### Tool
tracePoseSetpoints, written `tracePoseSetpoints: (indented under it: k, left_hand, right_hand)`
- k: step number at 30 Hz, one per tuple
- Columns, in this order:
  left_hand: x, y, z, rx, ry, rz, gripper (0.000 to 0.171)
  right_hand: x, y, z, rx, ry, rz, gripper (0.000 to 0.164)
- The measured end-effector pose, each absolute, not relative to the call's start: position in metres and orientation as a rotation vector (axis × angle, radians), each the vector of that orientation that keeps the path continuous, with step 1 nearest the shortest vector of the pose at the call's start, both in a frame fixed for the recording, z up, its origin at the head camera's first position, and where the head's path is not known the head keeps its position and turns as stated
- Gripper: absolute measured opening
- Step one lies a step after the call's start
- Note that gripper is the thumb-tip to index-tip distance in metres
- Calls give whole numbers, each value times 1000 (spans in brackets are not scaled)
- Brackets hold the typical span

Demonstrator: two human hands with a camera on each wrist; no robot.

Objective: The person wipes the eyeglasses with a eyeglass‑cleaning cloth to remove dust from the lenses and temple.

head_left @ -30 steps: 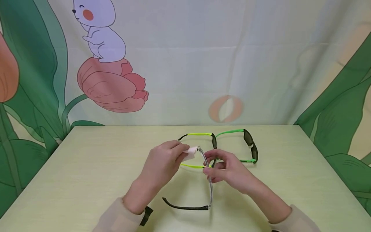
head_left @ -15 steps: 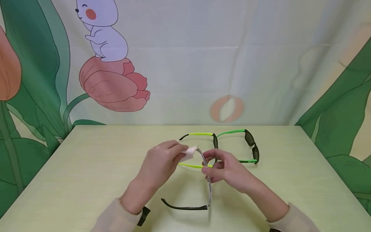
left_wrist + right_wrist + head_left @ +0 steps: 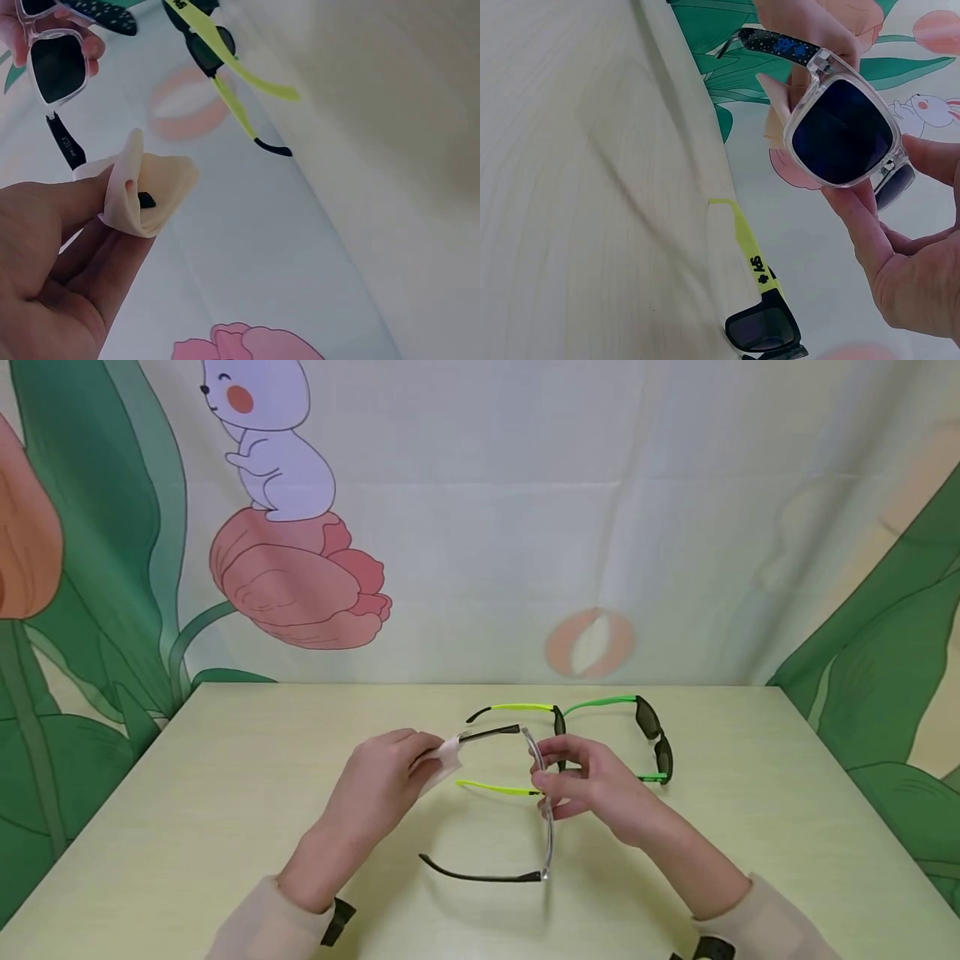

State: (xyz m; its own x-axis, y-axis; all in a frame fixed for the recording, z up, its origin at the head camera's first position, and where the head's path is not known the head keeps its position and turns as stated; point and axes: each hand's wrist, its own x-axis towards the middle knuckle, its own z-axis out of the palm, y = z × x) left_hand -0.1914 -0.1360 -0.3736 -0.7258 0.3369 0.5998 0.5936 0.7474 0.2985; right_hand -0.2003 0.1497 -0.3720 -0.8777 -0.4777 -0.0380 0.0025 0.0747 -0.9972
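Note:
My right hand (image 3: pixel 600 789) holds sunglasses (image 3: pixel 844 131) by the middle of their clear front frame, above the table, with dark lenses and black temples. In the right wrist view the near temple (image 3: pixel 784 46) carries blue and white specks. My left hand (image 3: pixel 378 789) pinches a small pale cloth (image 3: pixel 169 187), folded around the far temple toward its end. The temple's black tip (image 3: pixel 147 200) pokes into the cloth's fold in the left wrist view. Between the cloth and the hinge, the far temple (image 3: pixel 491 732) is bare. The other temple (image 3: pixel 480 878) extends left, unheld.
Behind the hands, sunglasses with yellow-green temples (image 3: pixel 521 707) lie unfolded on the table (image 3: pixel 225 810). Right of them sit sunglasses with green temples (image 3: pixel 607 701), also unfolded. A printed curtain (image 3: pixel 465 527) hangs at the table's back edge.
My left hand has slid left along the far temple with the cloth, from near the hinge toward the tip, baring the black temple. The held sunglasses tilt slightly; my right hand keeps its hold.

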Motion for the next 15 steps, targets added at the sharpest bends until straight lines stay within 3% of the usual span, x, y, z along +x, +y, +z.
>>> tracePoseSetpoints:
  k: [15]
  left_hand:
    - [-185, -177, -381, -536, -2584, -673, 15]
  right_hand:
    - [-221, 143, -373, -328, 2004, -1950, 55]
